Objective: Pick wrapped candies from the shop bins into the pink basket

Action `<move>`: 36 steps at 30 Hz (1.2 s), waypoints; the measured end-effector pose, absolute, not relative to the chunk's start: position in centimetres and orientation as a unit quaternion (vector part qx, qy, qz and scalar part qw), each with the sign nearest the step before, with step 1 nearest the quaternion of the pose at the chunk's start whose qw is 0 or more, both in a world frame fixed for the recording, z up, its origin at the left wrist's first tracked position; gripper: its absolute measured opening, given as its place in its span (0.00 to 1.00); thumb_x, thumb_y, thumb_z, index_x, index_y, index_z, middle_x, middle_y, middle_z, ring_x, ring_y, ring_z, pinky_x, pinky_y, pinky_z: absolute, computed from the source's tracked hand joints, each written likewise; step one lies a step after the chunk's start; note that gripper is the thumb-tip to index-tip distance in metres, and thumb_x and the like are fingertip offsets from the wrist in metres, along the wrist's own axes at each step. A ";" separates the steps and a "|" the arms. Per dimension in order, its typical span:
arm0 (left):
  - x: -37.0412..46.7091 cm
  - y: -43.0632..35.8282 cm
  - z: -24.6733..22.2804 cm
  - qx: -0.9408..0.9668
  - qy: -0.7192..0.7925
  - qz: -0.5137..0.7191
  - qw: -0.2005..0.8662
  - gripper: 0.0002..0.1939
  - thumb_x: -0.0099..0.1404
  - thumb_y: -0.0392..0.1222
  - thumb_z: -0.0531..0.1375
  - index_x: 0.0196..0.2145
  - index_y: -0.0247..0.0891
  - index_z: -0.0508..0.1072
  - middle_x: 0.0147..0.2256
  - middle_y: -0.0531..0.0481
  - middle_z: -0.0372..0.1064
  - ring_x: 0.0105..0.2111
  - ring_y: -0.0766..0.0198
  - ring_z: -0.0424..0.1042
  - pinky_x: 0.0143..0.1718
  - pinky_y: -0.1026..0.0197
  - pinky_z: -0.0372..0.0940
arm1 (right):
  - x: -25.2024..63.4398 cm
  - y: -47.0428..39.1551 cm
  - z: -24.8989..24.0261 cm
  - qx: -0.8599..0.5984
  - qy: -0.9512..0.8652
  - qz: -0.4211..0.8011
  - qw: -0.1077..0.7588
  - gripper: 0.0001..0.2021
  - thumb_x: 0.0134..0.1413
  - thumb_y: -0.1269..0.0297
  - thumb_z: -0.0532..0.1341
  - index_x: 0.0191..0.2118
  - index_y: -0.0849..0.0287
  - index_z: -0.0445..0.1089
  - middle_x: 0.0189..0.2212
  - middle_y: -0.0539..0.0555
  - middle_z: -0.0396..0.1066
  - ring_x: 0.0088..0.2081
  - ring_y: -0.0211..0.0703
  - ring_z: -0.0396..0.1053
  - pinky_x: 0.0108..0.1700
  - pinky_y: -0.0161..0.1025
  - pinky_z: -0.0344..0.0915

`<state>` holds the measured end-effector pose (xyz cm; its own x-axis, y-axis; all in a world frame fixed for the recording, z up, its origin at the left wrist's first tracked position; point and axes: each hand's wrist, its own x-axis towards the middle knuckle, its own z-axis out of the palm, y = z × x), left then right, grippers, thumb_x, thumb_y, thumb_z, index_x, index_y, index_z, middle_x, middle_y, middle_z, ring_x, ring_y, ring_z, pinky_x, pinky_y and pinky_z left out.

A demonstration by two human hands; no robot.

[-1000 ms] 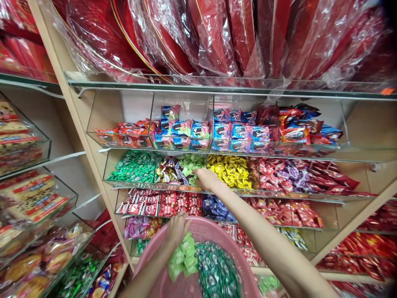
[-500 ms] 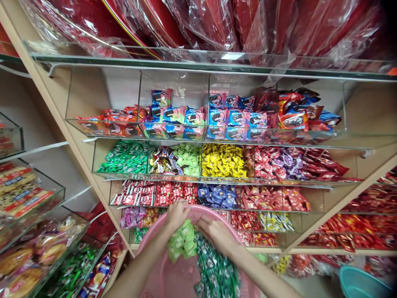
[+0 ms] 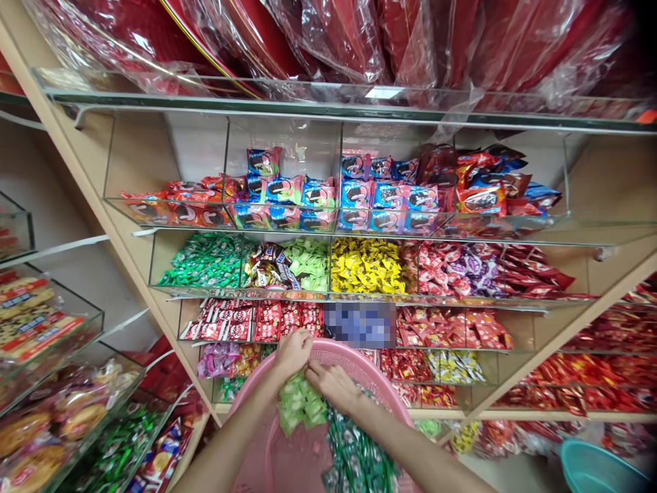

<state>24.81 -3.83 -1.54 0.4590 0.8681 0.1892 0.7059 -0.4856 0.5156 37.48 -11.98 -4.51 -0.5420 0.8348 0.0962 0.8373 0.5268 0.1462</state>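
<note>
Right hand [image 3: 333, 387] now nearer left hand [image 3: 294, 353], at light-green packets [image 3: 301, 409].

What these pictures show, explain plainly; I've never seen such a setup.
There is no machine: these are a person's bare hands, seen by a camera worn on the head, looking forward and down. The left hand is at the rim of a pink basket; the right hand is beside it, over the basket. Inside lie light green packets and dark green ones. Whether the fingers hold anything is unclear. Behind are glass shelves of wrapped sweets, such as yellow ones.
</note>
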 end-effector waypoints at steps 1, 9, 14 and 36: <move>24.8 -3.9 -1.5 0.832 0.473 0.220 0.189 0.16 0.64 0.36 0.48 0.35 0.41 0.76 0.42 0.53 0.74 0.40 0.65 0.72 0.44 0.63 0.61 | 37.6 -12.0 -4.7 -0.478 -0.874 -0.089 0.002 0.07 0.60 0.74 0.50 0.41 0.60 0.62 0.39 0.55 0.68 0.32 0.41 0.71 0.27 0.35 0.64; 25.7 -4.7 -1.6 0.834 0.461 0.211 0.217 0.16 0.62 0.36 0.49 0.35 0.41 0.77 0.43 0.54 0.74 0.40 0.64 0.72 0.45 0.63 0.61 | 38.2 -14.0 -3.9 -0.520 -0.853 -0.047 0.012 0.10 0.60 0.74 0.50 0.45 0.59 0.62 0.41 0.56 0.67 0.32 0.40 0.71 0.28 0.34 0.63; 28.5 -4.9 -1.1 0.860 0.409 0.193 0.235 0.16 0.62 0.35 0.49 0.36 0.41 0.77 0.42 0.53 0.75 0.41 0.65 0.72 0.46 0.65 0.61 | 39.6 -16.0 -2.1 -0.616 -0.784 -0.006 0.077 0.10 0.60 0.72 0.50 0.45 0.58 0.63 0.42 0.56 0.67 0.33 0.40 0.69 0.30 0.34 0.63; 59.7 -19.8 -4.5 0.955 0.049 0.062 0.284 0.11 0.61 0.38 0.53 0.34 0.40 0.75 0.38 0.50 0.74 0.39 0.61 0.72 0.41 0.64 0.61 | 62.0 -46.1 -6.8 -0.739 -0.080 0.345 0.572 0.19 0.41 0.48 0.62 0.29 0.61 0.70 0.21 0.49 0.65 0.25 0.39 0.62 0.29 0.35 0.59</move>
<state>59.72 -19.79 -4.52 0.9875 0.1294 0.0899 0.0592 -0.8335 0.5494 61.96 -46.11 -6.84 0.7491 0.5128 -0.4194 -0.2775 -0.3320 -0.9015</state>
